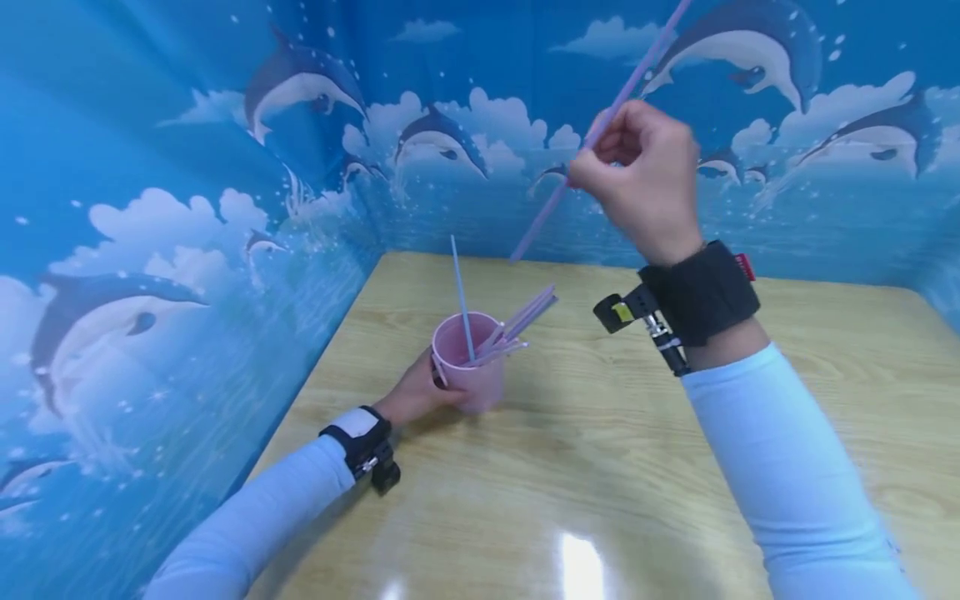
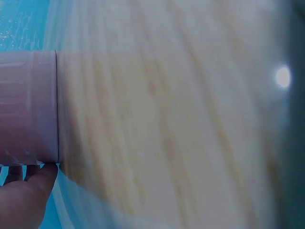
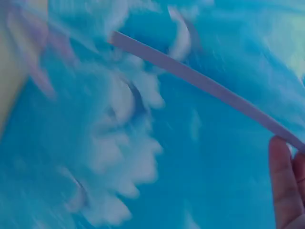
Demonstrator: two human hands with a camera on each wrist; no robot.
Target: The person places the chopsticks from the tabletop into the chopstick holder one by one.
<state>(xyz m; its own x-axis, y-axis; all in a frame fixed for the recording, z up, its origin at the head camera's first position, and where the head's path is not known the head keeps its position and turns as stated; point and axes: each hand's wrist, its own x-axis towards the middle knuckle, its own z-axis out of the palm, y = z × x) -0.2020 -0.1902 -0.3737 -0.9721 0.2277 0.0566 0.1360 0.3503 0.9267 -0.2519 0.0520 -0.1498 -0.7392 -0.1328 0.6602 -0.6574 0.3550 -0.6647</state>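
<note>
High above the table, my right hand (image 1: 648, 179) pinches a long purple straw (image 1: 641, 71) that slants down to the left. The right wrist view has the lower stretch of that straw (image 3: 200, 82) and its free end, with a fingertip (image 3: 283, 171) against it. My left hand (image 1: 416, 392) grips a pink cup (image 1: 483, 387) from its left side, thumb across the front. Several purple and pinkish straws (image 1: 531, 312) lean to the right in the cup, and a light blue straw (image 1: 460, 279) stands taller at its left. The left wrist view catches only the cup's lower part (image 2: 31, 105).
A light wood-grain table (image 1: 637, 450) lies under both hands. Blue cloth with dolphins and clouds (image 1: 225, 250) rises along the left and back edges. A black strap with a small camera (image 1: 697, 292) is on the right wrist; a similar one (image 1: 363, 437) is on the left.
</note>
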